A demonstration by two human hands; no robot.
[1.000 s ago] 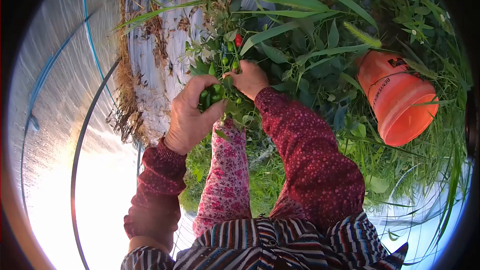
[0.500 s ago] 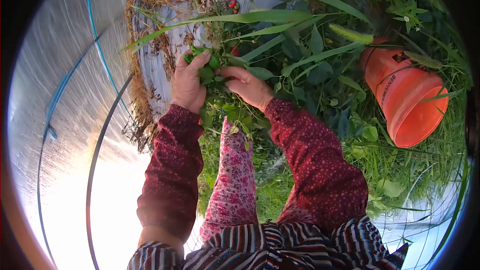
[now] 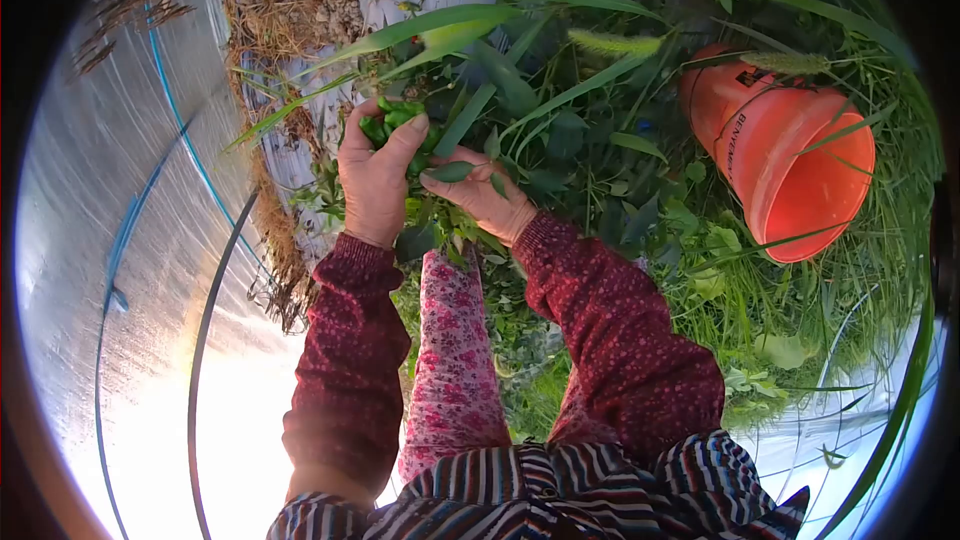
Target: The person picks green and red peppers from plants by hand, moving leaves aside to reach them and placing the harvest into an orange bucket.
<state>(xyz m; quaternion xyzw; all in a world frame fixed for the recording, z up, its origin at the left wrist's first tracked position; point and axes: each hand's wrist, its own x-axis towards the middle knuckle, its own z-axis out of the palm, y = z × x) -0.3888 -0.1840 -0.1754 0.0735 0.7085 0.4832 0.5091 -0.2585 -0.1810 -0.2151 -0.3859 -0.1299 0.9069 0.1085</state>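
Note:
Several small green peppers (image 3: 402, 118) are bunched in my left hand (image 3: 376, 175), its thumb and fingers curled around them. Close beside it, to the right and slightly lower, my right hand (image 3: 485, 198) reaches into the foliage of a pepper plant (image 3: 540, 145). The right fingers are drawn together at the leaves near the peppers. A green leaf (image 3: 450, 172) lies across the fingertips, so whatever they pinch is hidden. Both forearms wear dark red patterned sleeves.
An orange-red bucket (image 3: 815, 180) lies tipped on its side in the grass at right, mouth toward me. Long grass blades (image 3: 420, 35) cross above my hands. Plastic sheeting (image 3: 130, 200) with blue cords rises at left. Dry straw (image 3: 285, 20) covers the ground at upper left.
The view has shifted, so the bucket and plants appear farther left and higher. Both hands remain close together at the plant; my left hand still holds green peppers, and more of them show.

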